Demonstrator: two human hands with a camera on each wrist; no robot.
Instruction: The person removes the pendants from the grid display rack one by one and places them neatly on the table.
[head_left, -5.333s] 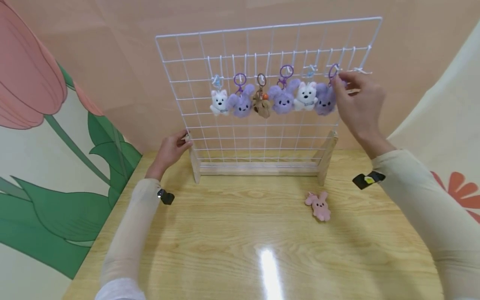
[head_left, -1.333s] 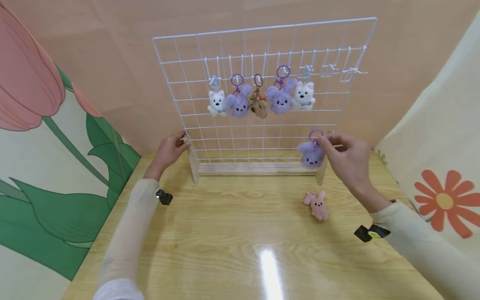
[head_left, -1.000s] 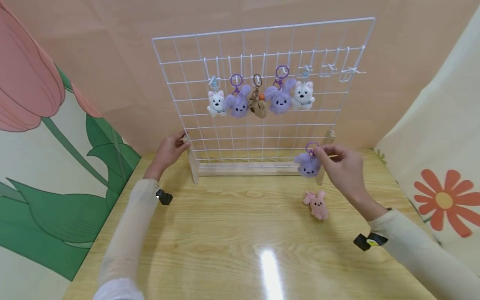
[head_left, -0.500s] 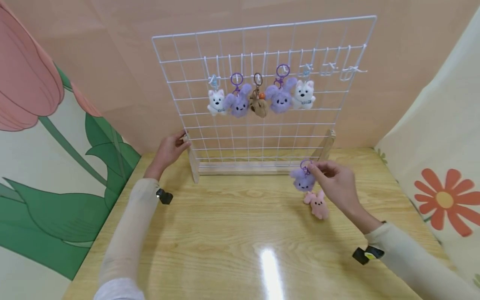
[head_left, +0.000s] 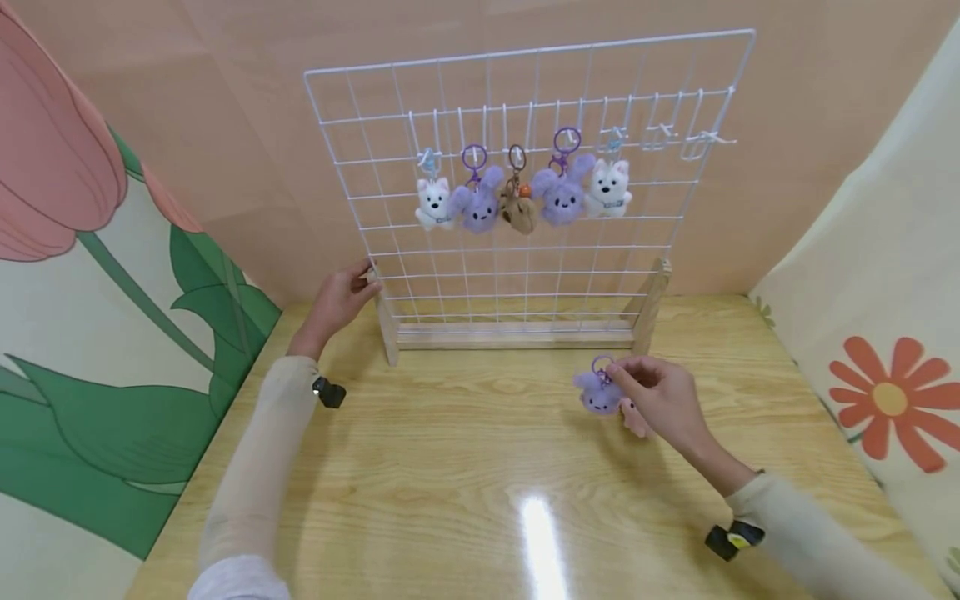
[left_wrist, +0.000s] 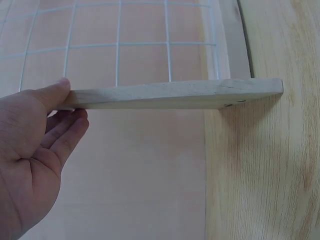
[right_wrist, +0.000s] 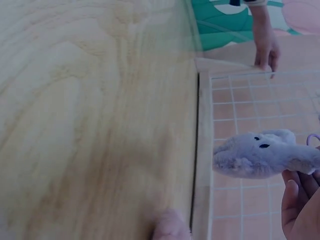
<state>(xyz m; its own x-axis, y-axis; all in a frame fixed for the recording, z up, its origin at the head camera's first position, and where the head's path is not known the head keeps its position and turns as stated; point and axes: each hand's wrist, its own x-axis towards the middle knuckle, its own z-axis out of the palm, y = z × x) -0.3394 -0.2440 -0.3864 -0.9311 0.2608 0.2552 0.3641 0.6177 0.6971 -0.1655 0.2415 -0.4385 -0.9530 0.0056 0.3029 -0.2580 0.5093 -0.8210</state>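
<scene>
My right hand (head_left: 662, 398) pinches a purple plush keychain (head_left: 600, 393) near its purple ring, in front of the rack's right foot. In the right wrist view the purple plush (right_wrist: 257, 154) hangs from the fingers, apart from the table. Behind it lies a pink plush bunny (head_left: 634, 419), partly hidden by the plush and the hand. My left hand (head_left: 337, 302) grips the top of the left wooden side post (head_left: 386, 321) of the white wire grid rack (head_left: 525, 271). In the left wrist view thumb and fingers stand on either side of the post (left_wrist: 165, 94).
Several keychains hang in a row on the grid: a white dog (head_left: 435, 203), a purple plush (head_left: 477, 205), a brown plush (head_left: 517, 208), another purple plush (head_left: 562, 198) and another white dog (head_left: 609, 188). Bare hooks (head_left: 699, 145) are at the right. A wooden table (head_left: 420, 467) lies below.
The purple plush has come off the right part of the grid in my right hand. It has moved down and slightly left, now covering part of the pink bunny. My left hand stays put.
</scene>
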